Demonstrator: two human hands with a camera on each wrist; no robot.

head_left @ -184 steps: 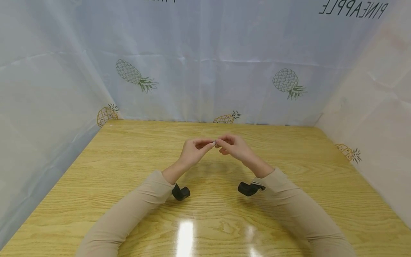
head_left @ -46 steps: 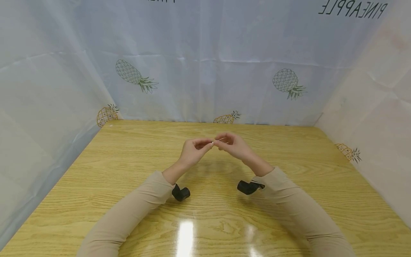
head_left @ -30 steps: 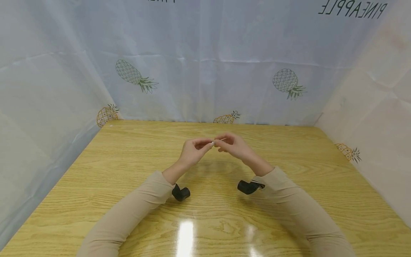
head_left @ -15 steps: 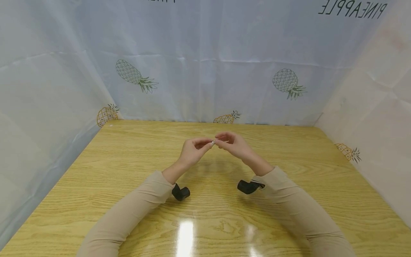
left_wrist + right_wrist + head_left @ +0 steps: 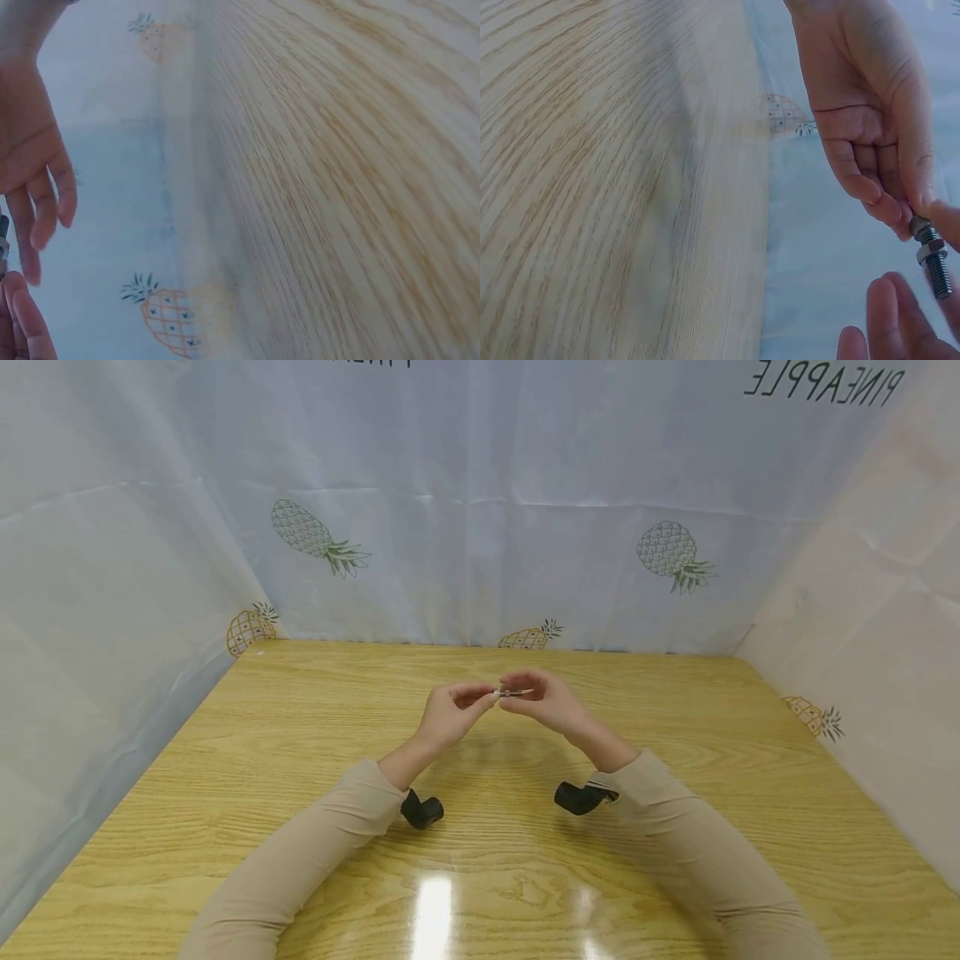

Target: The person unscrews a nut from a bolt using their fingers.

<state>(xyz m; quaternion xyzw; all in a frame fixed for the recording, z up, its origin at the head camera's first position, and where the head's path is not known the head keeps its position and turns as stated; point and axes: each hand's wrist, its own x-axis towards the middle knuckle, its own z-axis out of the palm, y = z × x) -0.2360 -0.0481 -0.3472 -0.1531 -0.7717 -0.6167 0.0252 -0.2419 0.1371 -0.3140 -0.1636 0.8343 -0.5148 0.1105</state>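
In the head view my left hand (image 5: pixel 450 714) pinches the head end of a small metal bolt (image 5: pixel 517 692) between thumb and fingertips, above the table. The bolt lies sideways, its shank running toward the right. A hex nut (image 5: pixel 931 252) sits partway along the threads in the right wrist view, with bare thread beyond it. My right hand (image 5: pixel 551 702) is around the free end, thumb below and fingers above, spread apart from the shank. Only a sliver of the bolt shows at the edge of the left wrist view.
A wood-grain table (image 5: pixel 337 877) lies under both hands. White pineapple-print curtains (image 5: pixel 480 527) hang behind and at both sides. Black wrist-worn pieces (image 5: pixel 423 810) stick out below the sleeves.
My right thumb and fingers, earlier close together at the bolt, have spread, so more of its shank shows between them. My left hand keeps its pinch and has barely moved.
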